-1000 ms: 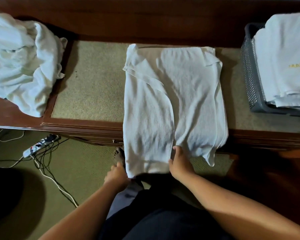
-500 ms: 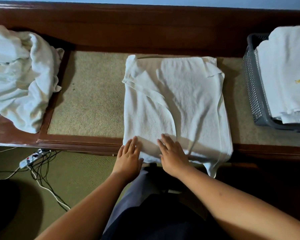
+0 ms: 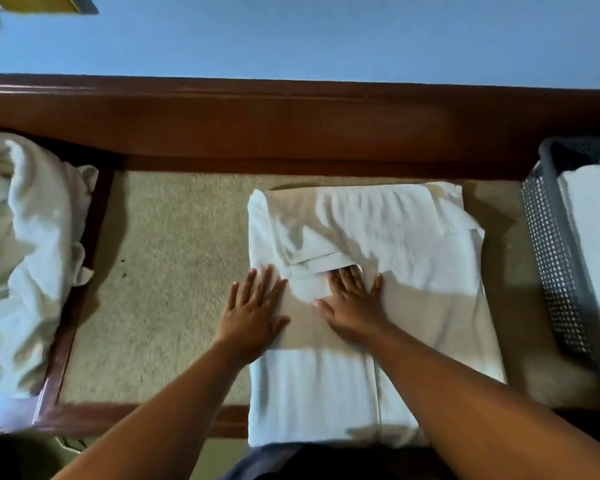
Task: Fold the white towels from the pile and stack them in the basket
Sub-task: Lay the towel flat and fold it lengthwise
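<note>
towel [image 3: 413, 271]: white, part-folded, lying flat mid-table betw. pile & basket, touching neither. Near edge reaches just past the front rail.
flap [image 3: 312, 258]: loose folded corner lying across the towel's top layer, left of centre.
L hand [image 3: 253, 313]: palm down, fingers straight & spread apart, pressing the towel's left edge. Outer fingers sit over the beige top.
R hand [image 3: 352, 306]: palm down on the towel, just beside L hand, not touching it. Fingers straight, slightly apart, thumb out to the side. Middle fingertips at the flap's edge, can't tell if they're under it.
pile [image 3: 25, 254]: crumpled white towels, left end of table, spilling over the wood frame.
basket [image 3: 551, 254]: grey mesh, right end, partly out of frame.
stack [image 3: 593, 237]: folded white towels inside the basket, standing above its rim.
table [image 3: 170, 271]: dark wood frame w/ beige inset top, raised wood back.
wall [image 3: 291, 36]: blue, behind the back.
</note>
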Available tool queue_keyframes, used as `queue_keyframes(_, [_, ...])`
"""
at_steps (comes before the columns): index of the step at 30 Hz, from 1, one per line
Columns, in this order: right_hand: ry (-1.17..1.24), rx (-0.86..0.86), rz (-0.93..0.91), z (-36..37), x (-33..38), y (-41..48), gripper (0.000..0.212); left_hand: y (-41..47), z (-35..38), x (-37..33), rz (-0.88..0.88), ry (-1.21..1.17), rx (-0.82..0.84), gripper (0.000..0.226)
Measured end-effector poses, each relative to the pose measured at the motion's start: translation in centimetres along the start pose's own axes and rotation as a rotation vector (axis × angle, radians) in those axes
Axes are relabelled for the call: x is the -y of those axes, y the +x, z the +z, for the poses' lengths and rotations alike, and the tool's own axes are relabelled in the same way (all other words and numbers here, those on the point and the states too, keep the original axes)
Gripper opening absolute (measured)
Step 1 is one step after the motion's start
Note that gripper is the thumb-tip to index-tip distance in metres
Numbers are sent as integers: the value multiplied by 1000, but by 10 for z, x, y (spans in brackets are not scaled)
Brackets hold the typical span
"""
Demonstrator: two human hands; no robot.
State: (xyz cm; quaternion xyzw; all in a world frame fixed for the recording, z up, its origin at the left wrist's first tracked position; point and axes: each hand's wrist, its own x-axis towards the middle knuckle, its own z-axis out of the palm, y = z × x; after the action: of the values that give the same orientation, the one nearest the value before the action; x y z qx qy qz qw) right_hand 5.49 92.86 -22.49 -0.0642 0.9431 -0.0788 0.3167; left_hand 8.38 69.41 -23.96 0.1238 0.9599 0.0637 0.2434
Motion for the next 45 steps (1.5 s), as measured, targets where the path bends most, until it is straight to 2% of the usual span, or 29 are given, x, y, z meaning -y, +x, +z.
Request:
queue_keyframes(6, [41,-169,67,-59,-28,97,79,135,-70,31,-59,58,-60,76])
queue_keyframes(11, [33,-272,18,-67,-47,115,69,173,-83,22,-93,73,-89,77])
queue_keyframes(16, [145,-316,83,-23,-68,57,72,127,-44,-11,-31,-5,-122,80])
queue_keyframes(22, [211,-314,195,70,-126,-77,71,24,20,-83,120,-35,-70,84])
queue_keyframes(28, [122,-269,173,138,-205,-204,70,-60,80,-179,83,-4,38,85])
queue_keyframes(32, [194,-222,529,147,-253,-248,74,-79,97,-236,156,23,107,87])
queue_keyframes(34, [228,-188,586,140,-274,-254,67,-80,95,-260,197,38,130,86])
queue_keyframes(40, [263,-242,380,106,-294,-252,64,-69,80,-322,237,107,229,79])
queue_keyframes(45, [322,-231,407,102,-281,-252,68,-66,77,-353,263,114,268,74])
